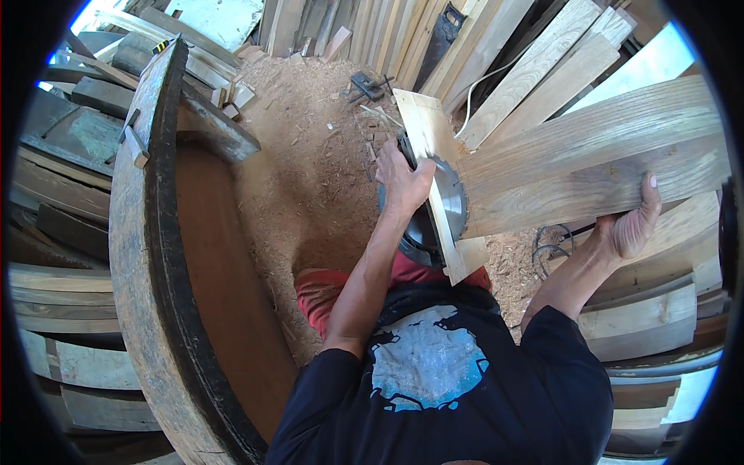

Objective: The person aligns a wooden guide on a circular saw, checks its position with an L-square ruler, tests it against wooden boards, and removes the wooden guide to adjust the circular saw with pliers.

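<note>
My left hand (404, 184) is wrapped around the handle of a circular saw, whose round steel blade (449, 198) stands beside a pale wooden plate (428, 125) fixed along it. The saw's dark body (421, 237) is partly hidden by my hand and the plate. At the blade, on its right, lies the end of a wide brown plank (589, 159) that reaches toward the upper right. My right hand (637, 226) supports this plank at its near edge, thumb up against the face, the other fingers hidden underneath. Whether the blade's teeth touch the wood I cannot tell.
Left of me stands a long, worn wooden bench (143, 256) with a dark edge. Sawdust (287, 116) covers the floor, where a dark metal clamp (367, 87) lies. Behind lean several boards (535, 70) and a handsaw (442, 39). Stacked planks (643, 322) and a cable (549, 246) are at right.
</note>
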The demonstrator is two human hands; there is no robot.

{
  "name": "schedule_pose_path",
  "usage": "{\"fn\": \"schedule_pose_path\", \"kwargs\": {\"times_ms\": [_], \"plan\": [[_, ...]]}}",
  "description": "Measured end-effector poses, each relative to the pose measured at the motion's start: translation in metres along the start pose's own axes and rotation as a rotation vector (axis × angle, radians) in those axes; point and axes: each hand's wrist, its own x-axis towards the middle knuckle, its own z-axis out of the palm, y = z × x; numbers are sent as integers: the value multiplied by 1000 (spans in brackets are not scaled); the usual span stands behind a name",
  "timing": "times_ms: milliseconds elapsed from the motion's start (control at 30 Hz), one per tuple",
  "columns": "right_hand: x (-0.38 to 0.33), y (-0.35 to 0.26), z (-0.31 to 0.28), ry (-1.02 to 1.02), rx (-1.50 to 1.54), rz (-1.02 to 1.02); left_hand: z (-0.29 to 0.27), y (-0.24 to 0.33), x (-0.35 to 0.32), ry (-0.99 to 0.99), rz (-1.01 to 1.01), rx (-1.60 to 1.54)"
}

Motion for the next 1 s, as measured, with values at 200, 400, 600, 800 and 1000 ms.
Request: {"fn": "schedule_pose_path", "kwargs": {"times_ms": [200, 400, 600, 800, 1000], "plan": [[-1, 3, 6, 3, 9, 16, -3, -5, 2, -1, 7, 9], [18, -2, 0, -6, -48, -30, -2, 0, 6, -77, 1, -72], [73, -37, -36, -127, -178, -81, -2, -26, 9, -125, -22, -495], [48, -59, -83, -79, -409, -221, -7, -14, 6, -252, -146, -728], [30, -39, -157, 182, -639, -63, 1, 3, 1, -321, -120, -766]]}}
